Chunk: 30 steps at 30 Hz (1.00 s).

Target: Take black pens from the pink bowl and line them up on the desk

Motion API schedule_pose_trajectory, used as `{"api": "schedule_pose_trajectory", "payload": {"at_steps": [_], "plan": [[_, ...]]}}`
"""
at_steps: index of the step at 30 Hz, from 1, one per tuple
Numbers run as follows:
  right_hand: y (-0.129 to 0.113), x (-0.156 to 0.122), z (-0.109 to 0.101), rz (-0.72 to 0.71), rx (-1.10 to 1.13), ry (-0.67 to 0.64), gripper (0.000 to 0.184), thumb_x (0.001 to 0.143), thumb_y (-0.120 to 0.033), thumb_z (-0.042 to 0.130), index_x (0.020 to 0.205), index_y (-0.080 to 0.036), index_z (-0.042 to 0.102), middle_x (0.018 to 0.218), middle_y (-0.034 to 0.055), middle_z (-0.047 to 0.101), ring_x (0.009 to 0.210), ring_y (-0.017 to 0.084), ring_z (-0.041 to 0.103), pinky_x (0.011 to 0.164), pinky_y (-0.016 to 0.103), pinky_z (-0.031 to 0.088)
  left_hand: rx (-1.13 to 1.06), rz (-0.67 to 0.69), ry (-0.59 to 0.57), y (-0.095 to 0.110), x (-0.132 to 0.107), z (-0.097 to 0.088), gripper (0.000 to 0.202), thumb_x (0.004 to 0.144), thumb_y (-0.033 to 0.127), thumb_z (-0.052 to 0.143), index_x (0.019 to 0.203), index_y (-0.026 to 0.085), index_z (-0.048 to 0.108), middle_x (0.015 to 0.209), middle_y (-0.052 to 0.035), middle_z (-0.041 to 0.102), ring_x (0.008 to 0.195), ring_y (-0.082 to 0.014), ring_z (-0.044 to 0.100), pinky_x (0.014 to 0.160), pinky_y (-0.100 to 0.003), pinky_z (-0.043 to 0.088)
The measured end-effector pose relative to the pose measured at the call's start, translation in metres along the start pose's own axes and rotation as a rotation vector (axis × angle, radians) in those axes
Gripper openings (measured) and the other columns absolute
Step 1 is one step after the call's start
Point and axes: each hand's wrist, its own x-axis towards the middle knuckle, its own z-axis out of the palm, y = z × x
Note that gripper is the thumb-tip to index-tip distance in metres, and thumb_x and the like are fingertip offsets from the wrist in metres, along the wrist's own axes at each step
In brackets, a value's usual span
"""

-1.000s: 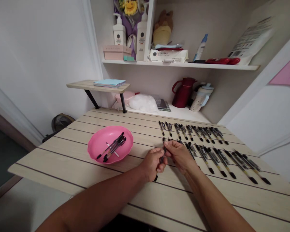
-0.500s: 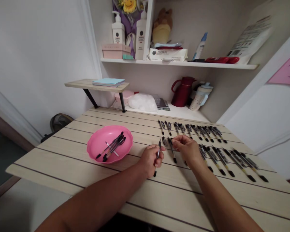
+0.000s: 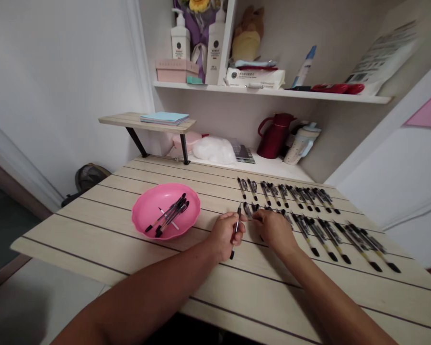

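Note:
My left hand (image 3: 229,235) is closed around an uncapped pen (image 3: 236,229), its tip pointing up and away from me. Fingers bent together, my right hand (image 3: 275,230) reaches down at the near row of pens, close to a dark pen cap (image 3: 246,209) on the table. What its fingertips hold, if anything, is hidden. Further pens (image 3: 307,235) with caps beside them lie to the right in this row, partly covered by the right hand. Behind them runs a second row of pens (image 3: 294,195). To the left, a pink bowl (image 3: 140,213) holds several loose pens (image 3: 170,214).
The plank-patterned table (image 3: 104,239) carries a small raised shelf (image 3: 122,122) with blue paper (image 3: 165,118) at its back left. Behind stand a red jug (image 3: 275,136) and a pale bottle (image 3: 301,143). A wall shelf (image 3: 290,94) with toiletries hangs above.
My right hand has moved slightly left and lower toward the pen cap, its fingers now turned down. The left hand keeps its pen. The whole view has shifted a little.

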Motion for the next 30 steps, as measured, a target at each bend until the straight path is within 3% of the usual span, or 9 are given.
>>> {"api": "schedule_pose_trajectory", "payload": {"at_steps": [11,16,21,25,30], "plan": [[-0.007,0.002,0.008,0.007,-0.123,0.040,0.016,0.081,-0.027,0.047,0.078,-0.020,0.061,0.082,0.0045,0.065,0.069,0.016,0.058,0.052,0.024,0.025,-0.002,-0.012,-0.008,-0.002,0.002,-0.001,0.018,0.075,0.031,0.048,0.079,0.014,0.054,0.051,0.0035,0.047,0.033,-0.0029,0.030,0.037,-0.018,0.012],[-0.004,-0.007,0.002,-0.005,-0.003,0.064,0.018,0.081,-0.030,0.046,0.075,-0.019,0.059,0.074,0.0040,0.064,0.063,0.016,0.056,0.052,0.024,0.026,-0.086,0.039,0.026,-0.002,0.004,0.000,0.017,0.077,0.030,0.050,0.082,0.014,0.055,0.055,0.0017,0.051,0.038,-0.0053,0.041,0.039,-0.018,0.025],[-0.012,-0.038,-0.003,-0.083,0.418,-0.117,0.038,0.084,-0.042,0.035,0.057,-0.019,0.051,0.053,0.0004,0.056,0.051,0.013,0.049,0.049,0.023,0.030,-0.293,0.140,0.048,-0.003,0.007,0.000,0.012,0.076,0.025,0.055,0.083,0.015,0.054,0.065,-0.0016,0.056,0.058,-0.0109,0.056,0.060,-0.024,0.045],[-0.021,-0.052,0.004,-0.068,0.466,-0.128,0.032,0.076,-0.041,0.047,0.052,-0.019,0.047,0.049,-0.0018,0.051,0.048,0.011,0.044,0.047,0.022,0.029,-0.331,0.132,0.059,-0.006,0.010,0.000,0.013,0.077,0.024,0.056,0.085,0.014,0.055,0.071,-0.0042,0.059,0.068,-0.0132,0.060,0.074,-0.030,0.046],[-0.020,-0.042,0.006,0.004,0.376,-0.105,0.030,0.076,-0.037,0.046,0.053,-0.019,0.053,0.050,0.0000,0.055,0.050,0.012,0.048,0.049,0.023,0.028,-0.305,0.169,0.087,-0.008,0.013,0.000,0.017,0.072,0.028,0.062,0.082,0.016,0.055,0.086,-0.0079,0.061,0.086,-0.0165,0.060,0.089,-0.034,0.041]]}}
